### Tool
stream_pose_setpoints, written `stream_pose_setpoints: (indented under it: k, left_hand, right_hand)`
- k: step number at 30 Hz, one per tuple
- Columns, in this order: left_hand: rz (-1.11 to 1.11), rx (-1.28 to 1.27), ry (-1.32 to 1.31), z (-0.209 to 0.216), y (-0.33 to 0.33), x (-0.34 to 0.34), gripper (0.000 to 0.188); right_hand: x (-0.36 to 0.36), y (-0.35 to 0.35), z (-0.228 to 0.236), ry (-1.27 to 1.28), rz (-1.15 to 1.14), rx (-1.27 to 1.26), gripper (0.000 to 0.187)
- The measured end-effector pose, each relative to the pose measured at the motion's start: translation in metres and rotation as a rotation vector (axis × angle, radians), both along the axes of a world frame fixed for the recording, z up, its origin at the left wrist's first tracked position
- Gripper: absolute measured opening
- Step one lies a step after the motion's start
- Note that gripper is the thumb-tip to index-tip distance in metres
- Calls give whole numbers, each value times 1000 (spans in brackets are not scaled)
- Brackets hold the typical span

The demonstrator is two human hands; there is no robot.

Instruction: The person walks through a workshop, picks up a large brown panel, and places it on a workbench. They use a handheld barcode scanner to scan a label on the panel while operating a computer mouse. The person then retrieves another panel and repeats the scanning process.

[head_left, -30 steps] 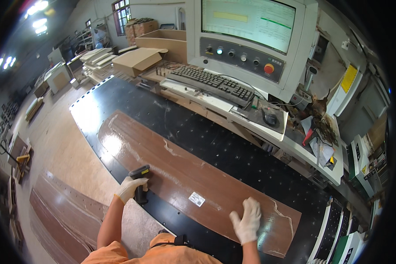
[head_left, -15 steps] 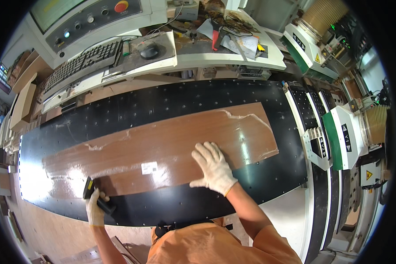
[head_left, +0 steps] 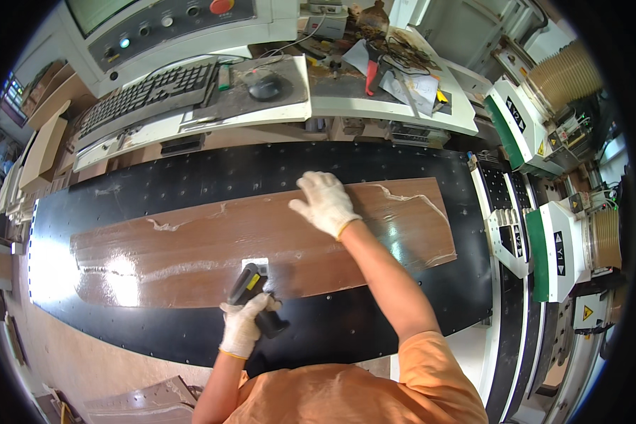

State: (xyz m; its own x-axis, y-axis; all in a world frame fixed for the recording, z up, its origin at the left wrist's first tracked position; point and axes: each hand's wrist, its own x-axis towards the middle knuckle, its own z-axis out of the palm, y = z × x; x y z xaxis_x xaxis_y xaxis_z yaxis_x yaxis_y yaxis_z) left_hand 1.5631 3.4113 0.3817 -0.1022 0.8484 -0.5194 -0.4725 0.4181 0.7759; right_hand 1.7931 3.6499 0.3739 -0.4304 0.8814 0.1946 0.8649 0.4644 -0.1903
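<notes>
A long brown panel [head_left: 198,244] wrapped in clear plastic film lies on a black table [head_left: 339,321] dotted with small studs. My left hand [head_left: 240,331], in a white knit glove, is closed around the grip of a black handheld barcode scanner [head_left: 247,285] with a yellow patch on top. Its head points at a white label [head_left: 261,263] on the panel's near side and partly covers it. Toward the panel's far edge, my gloved right hand [head_left: 325,203] lies with fingers stretched out, and nothing shows in it. Its fingertips reach just past that edge.
Beyond the table, a shelf carries a keyboard [head_left: 152,99], a mouse [head_left: 264,85], a red-handled tool [head_left: 371,76] and papers [head_left: 413,88]. White and green machine heads [head_left: 551,251] with ribbed hoses stand at right beside rails. A control panel [head_left: 169,28] is at upper left.
My left hand has carried the barcode scanner rightward from the panel's near left edge to the label. My right hand has slid away from me to the panel's far edge. The view has shifted slightly.
</notes>
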Motion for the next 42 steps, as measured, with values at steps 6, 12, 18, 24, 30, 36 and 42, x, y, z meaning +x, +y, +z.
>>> stream_pose_setpoints:
  k: [6, 12, 18, 24, 30, 36, 42]
  left_hand:
    - [152, -112, 39, -9, 24, 47, 36]
    - [49, -87, 43, -15, 86, 97, 40]
    - [-361, -139, 388, -11, 161, 155, 65]
    - [-360, -199, 482, -10, 177, 130, 67]
    - [130, -1, 302, -5, 153, 19, 35]
    - [210, -100, 171, -10, 190, -3, 48]
    - [39, -83, 221, -4, 199, 37, 36]
  right_hand:
    - [-16, 21, -1, 5, 26, -63, 58]
    - [21, 78, 5, -88, -80, -117, 59]
    - [88, 132, -6, -61, -235, -47, 58]
    - [102, 177, -12, -77, -284, 21, 53]
    - [1, 203, -44, -96, 78, 129, 46]
    - [2, 243, -72, -142, 178, 283, 44]
    - [46, 243, -65, -59, 45, -86, 64]
